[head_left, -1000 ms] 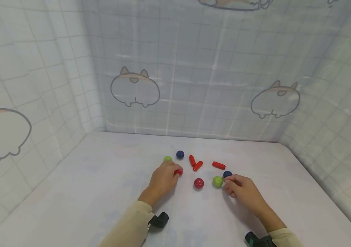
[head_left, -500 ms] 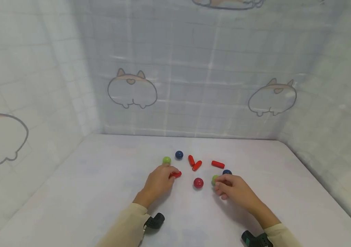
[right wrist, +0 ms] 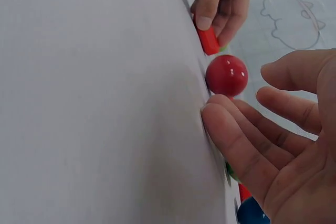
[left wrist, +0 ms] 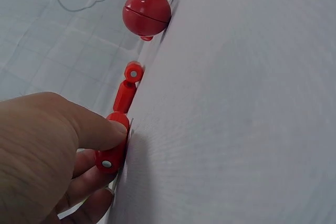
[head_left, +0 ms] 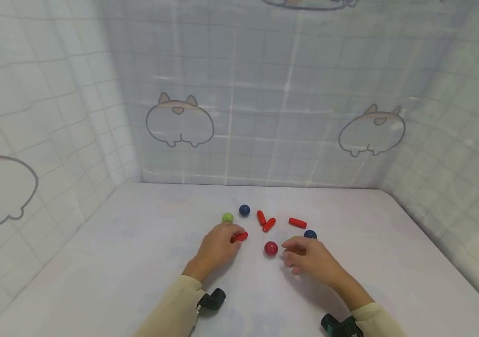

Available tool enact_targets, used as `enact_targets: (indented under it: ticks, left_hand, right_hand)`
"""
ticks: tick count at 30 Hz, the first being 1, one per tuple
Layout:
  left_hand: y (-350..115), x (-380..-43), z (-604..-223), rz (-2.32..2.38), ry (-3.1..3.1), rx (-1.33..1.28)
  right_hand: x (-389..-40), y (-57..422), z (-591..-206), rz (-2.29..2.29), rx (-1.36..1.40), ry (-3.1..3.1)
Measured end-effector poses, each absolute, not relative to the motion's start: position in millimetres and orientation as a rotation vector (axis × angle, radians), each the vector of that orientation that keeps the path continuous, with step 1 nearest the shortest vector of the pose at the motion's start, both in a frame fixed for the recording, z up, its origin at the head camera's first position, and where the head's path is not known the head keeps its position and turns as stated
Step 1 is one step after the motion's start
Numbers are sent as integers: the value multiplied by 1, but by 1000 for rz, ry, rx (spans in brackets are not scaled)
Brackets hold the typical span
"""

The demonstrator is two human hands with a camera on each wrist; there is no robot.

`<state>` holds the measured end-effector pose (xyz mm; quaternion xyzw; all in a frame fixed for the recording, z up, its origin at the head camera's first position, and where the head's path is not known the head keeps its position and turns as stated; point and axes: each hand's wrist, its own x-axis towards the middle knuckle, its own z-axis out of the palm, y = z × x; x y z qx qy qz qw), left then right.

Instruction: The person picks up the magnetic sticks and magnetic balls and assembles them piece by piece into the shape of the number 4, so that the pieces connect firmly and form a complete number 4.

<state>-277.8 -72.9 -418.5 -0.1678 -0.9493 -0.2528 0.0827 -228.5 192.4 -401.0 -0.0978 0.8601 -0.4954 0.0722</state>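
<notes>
My left hand point(head_left: 217, 245) pinches a short red rod point(left wrist: 108, 153) between thumb and fingers, low over the white tabletop. The rod's end shows a small silvery dot in the left wrist view. A light green ball point(head_left: 227, 217) lies just beyond that hand. My right hand point(head_left: 313, 258) holds nothing; its fingers are parted and loosely bent, to the right of a glossy red ball point(head_left: 270, 248). A thin gap separates fingertips and ball in the head view. Behind the right hand, a second green ball point(head_left: 294, 238) is mostly hidden, with a blue ball point(head_left: 310, 234) beside it.
Two red rods point(head_left: 269, 225) lie close together past the red ball, and another red rod point(head_left: 297, 223) lies to their right. A dark blue ball point(head_left: 244, 210) sits at the back. Patterned curtains point(head_left: 264, 117) enclose the white table point(head_left: 159, 224) at the back and sides.
My right hand has moved left, from beside the green and blue balls to near the red ball, its fingers spreading apart. The left hand keeps the red rod and barely shifts.
</notes>
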Motion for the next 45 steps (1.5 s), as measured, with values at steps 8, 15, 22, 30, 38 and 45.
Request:
enact_targets:
  ticks: [8,15,22,30,38,45]
  left_hand:
    - [-75,-279,-424,-782,-2842,-484]
    - [-76,-276,-422,-793,-2845,-464]
    - [-67,-277,-422,-843,-2886,-479]
    - [-72,-274,-423,-1062,-2890,-440]
    - [-75,-273,-428,-1400,-2790,-365]
    - [-76,-275,-425,-1607,-2726,-282]
  right_hand:
    - [-229,175,-401,-1401,-256,2695]
    - [-231,164,-399,-1243,-253,2872]
    - [-232,162,-398,-1108,-263,2888]
    - [-240,142,-402,-998,-372,2936]
    - [-239,142,-408,-967,-419,2981]
    - [-238,142,-413,-1031,-449,2933]
